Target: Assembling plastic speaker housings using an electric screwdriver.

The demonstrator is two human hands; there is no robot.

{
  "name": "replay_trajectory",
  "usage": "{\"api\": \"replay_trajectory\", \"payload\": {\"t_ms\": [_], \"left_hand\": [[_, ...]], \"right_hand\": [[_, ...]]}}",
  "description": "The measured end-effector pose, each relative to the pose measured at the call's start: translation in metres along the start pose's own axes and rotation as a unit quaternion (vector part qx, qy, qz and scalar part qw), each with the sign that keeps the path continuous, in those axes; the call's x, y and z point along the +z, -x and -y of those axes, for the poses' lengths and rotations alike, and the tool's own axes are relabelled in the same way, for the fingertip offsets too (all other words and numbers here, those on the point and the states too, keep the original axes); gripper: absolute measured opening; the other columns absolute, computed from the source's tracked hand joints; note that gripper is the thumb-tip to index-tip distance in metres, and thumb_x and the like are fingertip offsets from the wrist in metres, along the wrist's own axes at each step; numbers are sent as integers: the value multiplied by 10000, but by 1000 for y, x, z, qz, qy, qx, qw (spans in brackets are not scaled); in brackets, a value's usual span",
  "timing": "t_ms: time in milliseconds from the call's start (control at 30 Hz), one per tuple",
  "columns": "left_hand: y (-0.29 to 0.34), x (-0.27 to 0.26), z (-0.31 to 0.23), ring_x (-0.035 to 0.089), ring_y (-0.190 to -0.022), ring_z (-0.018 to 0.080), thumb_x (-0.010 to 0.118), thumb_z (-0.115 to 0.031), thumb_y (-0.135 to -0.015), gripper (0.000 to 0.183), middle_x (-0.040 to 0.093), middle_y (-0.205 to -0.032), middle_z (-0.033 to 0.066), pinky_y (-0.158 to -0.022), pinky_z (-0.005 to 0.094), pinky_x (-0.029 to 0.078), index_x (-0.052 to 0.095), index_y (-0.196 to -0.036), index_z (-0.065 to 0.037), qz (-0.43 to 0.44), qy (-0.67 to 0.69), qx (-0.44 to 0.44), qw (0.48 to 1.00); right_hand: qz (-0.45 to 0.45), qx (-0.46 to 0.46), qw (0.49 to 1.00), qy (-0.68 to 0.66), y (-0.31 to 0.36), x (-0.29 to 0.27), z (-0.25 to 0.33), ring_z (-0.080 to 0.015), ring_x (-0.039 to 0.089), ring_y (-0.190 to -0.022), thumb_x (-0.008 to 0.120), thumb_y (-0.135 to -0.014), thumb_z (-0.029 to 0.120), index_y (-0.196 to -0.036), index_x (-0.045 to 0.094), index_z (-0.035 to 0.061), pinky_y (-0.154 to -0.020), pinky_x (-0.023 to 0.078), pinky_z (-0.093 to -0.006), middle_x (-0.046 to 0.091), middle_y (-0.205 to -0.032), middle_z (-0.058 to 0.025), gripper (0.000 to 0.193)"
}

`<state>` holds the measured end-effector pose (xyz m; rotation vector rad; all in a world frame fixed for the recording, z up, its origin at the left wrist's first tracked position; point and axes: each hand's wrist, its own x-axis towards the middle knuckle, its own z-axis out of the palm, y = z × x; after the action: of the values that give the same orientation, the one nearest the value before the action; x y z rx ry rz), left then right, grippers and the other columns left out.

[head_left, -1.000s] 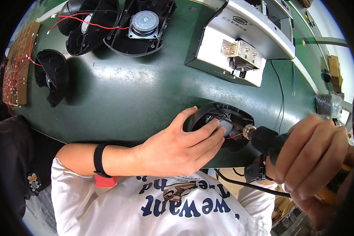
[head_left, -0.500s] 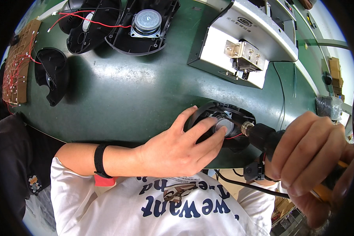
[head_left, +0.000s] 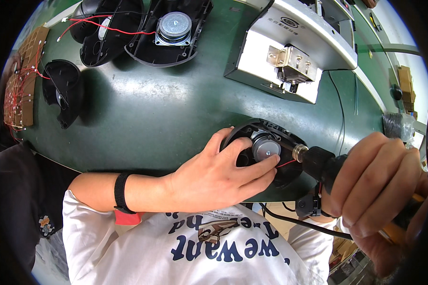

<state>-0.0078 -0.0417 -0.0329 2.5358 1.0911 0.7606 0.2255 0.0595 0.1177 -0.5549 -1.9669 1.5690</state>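
My left hand steadies a black plastic speaker housing at the table's near edge. Its thumb and fingers curve around the housing and over the round metal speaker driver seated inside. A red wire runs out beside that driver. On the right, my right hand is wrapped around an electric screwdriver, black with some orange. The screwdriver's metal nose points left over the housing's right side; its bit tip is hard to make out.
A silver screw-feeding machine stands at the back right. Another housing with a speaker driver, more black shells and red wires occupy the far left. Beside them is a brown cardboard tray of wires. A black cable hangs below the table edge.
The fingers of my left hand have shifted off the middle of the driver, so more of it shows. The screwdriver's nose stays near the housing's right side, with little movement.
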Motion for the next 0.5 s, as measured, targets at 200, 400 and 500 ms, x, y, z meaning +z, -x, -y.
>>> {"api": "replay_trajectory", "payload": {"t_ms": [200, 400, 500], "left_hand": [[0, 2, 2, 562, -1087, 298, 654, -209, -824, 361, 614, -1419, -35, -891, 471, 516, 728, -1172, -151, 5, -8, -1, 1000], [-1, -1, 3, 563, -1085, 291, 657, -212, -819, 370, 612, -1415, -30, -865, 450, 516, 741, -1173, -146, 20, -40, 5, 999], [0, -2, 3, 561, -1091, 293, 657, -217, -821, 362, 612, -1412, -27, -862, 448, 516, 748, -1164, -148, 17, -51, 10, 999]], "right_hand": [[-102, 131, 986, -14, 1, 9, 8, -131, 669, -518, 926, -804, 262, -1181, 562, 136, -494, 598, -265, 677, -707, -17, 539], [-200, 260, 945, -26, 15, 5, 22, -132, 678, -538, 929, -797, 252, -1188, 567, 144, -512, 606, -269, 682, -726, -18, 544], [-246, 321, 914, -31, 46, -15, 39, -133, 682, -548, 931, -794, 247, -1192, 569, 148, -522, 609, -271, 684, -735, -18, 547]]}}
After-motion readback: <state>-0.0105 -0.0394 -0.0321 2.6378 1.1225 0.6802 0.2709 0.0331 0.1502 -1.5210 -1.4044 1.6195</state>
